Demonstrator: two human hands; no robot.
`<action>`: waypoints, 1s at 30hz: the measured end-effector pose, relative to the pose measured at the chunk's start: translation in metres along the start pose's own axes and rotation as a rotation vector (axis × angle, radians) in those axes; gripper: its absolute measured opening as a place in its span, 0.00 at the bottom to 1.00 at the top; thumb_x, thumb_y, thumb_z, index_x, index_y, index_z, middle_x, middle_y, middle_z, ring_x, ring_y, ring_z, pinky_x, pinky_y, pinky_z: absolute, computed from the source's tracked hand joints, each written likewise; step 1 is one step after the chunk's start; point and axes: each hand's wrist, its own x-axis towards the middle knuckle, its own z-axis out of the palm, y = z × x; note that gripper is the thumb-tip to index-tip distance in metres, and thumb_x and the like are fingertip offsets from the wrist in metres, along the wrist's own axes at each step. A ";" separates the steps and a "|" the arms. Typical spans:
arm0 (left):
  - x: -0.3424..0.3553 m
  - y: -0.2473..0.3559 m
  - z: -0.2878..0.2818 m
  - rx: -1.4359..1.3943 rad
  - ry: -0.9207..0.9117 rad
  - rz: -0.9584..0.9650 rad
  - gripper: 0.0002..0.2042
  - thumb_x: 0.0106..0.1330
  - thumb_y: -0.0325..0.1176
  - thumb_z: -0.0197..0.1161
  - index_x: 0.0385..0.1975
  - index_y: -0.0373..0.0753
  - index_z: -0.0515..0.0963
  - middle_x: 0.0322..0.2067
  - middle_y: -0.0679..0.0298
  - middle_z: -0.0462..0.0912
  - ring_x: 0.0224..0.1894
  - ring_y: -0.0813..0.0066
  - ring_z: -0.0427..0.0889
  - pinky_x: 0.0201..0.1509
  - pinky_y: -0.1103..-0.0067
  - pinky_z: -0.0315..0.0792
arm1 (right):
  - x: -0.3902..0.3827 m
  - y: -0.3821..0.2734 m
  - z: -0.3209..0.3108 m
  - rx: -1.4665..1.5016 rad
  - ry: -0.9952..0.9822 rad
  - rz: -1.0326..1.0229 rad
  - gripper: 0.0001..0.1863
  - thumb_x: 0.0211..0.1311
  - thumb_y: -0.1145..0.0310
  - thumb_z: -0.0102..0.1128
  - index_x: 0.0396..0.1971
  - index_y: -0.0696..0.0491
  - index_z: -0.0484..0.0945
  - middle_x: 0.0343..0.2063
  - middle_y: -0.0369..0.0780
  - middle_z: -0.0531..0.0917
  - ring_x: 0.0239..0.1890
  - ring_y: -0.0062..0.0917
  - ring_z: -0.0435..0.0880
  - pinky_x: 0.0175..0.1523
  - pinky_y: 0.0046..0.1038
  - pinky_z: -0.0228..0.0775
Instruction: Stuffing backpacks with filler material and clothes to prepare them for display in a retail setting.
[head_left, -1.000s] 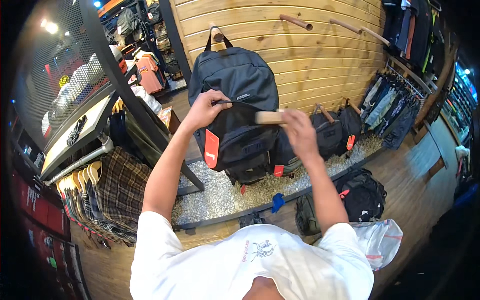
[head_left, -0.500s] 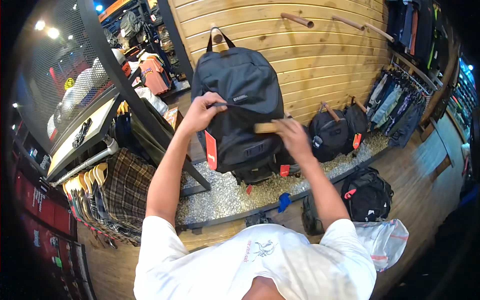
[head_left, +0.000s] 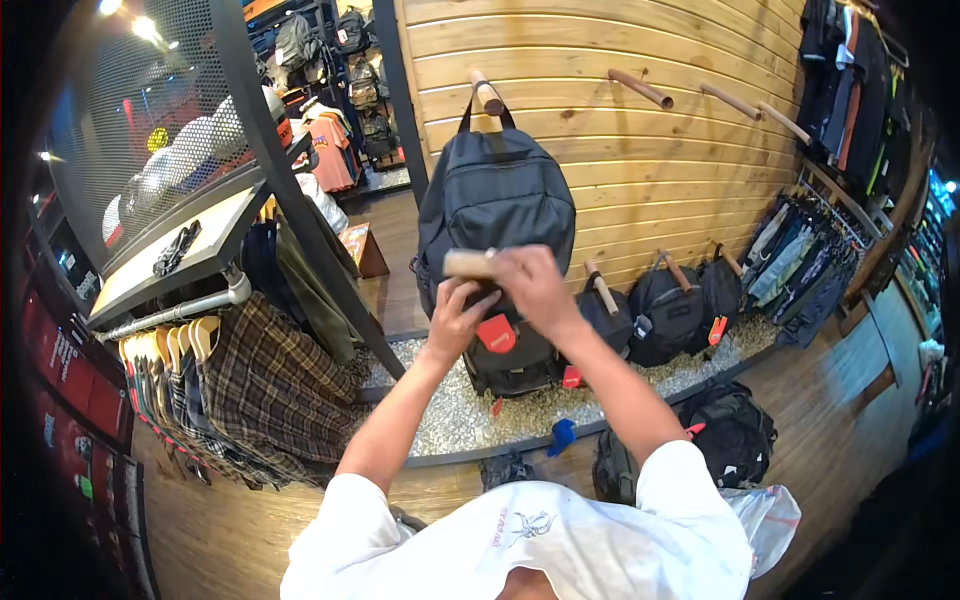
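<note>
"Backpack (head_left: 510, 210) is at the upper middle of the view. Why does it hang there?"

"Its loop (head_left: 465, 118) goes over a peg (head_left: 489, 98), at the backpack's twelve o'clock. So the peg takes the weight, and I think both hands are spared from carrying it."

"What does the right hand (head_left: 540, 288) do?"

"It is at five o'clock, its fingers closed on one end of a wood block (head_left: 467, 264). The other end points to nine. Perhaps this end grip leaves the rest uncovered; the underside I cannot see."

"And the left hand (head_left: 456, 320)?"

"At seven, just below the block, with bent fingers before the backpack's lower part. Whether they pinch something, I cannot tell. The red tag (head_left: 497, 334) is close beside them, at six."

"What is farther away?"

"At four, other bags (head_left: 665, 325) hang in a row, probably so that each front can be seen. At eight, shirts (head_left: 270, 380) hang closely together, maybe for saving space."
</note>
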 end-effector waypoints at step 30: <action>0.104 -0.054 -0.029 -0.575 0.077 -0.565 0.21 0.61 0.33 0.71 0.53 0.35 0.76 0.42 0.56 0.82 0.45 0.67 0.81 0.48 0.73 0.76 | 0.049 0.195 -0.042 0.172 0.239 0.839 0.30 0.57 0.62 0.64 0.55 0.66 0.69 0.47 0.53 0.82 0.47 0.38 0.83 0.52 0.34 0.75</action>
